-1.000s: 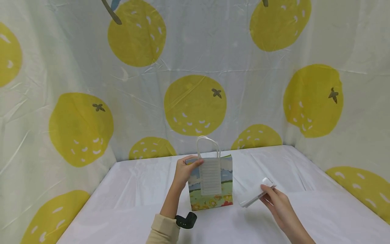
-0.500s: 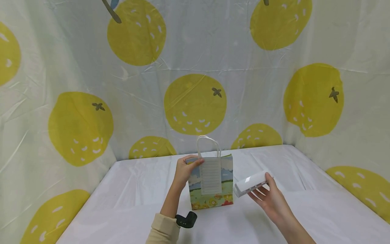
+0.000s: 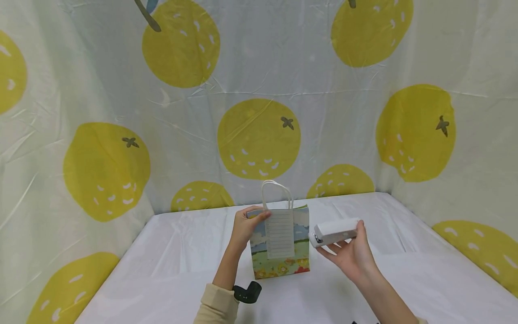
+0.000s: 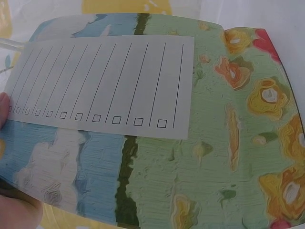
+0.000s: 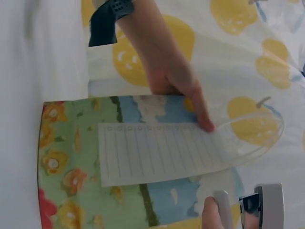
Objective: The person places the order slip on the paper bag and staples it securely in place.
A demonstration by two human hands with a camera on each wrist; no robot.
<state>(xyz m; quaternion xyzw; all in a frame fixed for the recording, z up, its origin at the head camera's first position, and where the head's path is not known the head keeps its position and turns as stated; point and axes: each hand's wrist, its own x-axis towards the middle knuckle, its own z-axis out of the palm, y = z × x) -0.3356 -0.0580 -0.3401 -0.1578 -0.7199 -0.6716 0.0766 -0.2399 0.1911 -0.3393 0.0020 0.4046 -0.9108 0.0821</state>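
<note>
A small paper gift bag (image 3: 301, 245) with a painted meadow and flowers stands upright on the table. Against its front, at the top, lies a white lined checklist sheet (image 3: 280, 236) with small boxes. My left hand (image 3: 241, 231) pinches sheet and bag together at the upper left edge, thumb in front and fingers behind. To the right of the bag, my right hand (image 3: 354, 258) holds a white stapler (image 3: 335, 231), its front end pointing at the bag's right side. In the right wrist view, a gap shows between the two arms of the stapler (image 5: 271, 205).
White twisted handles (image 3: 288, 193) rise from the bag's top. A white cloth covers the table (image 3: 182, 270), and a curtain (image 3: 259, 67) printed with yellow fruit hangs behind and at both sides. A black wrist camera (image 3: 248, 292) sits on my left forearm.
My right hand has turned the stapler over and brought it up and left, closer to the bag. The left hand, the bag and the sheet have stayed in place.
</note>
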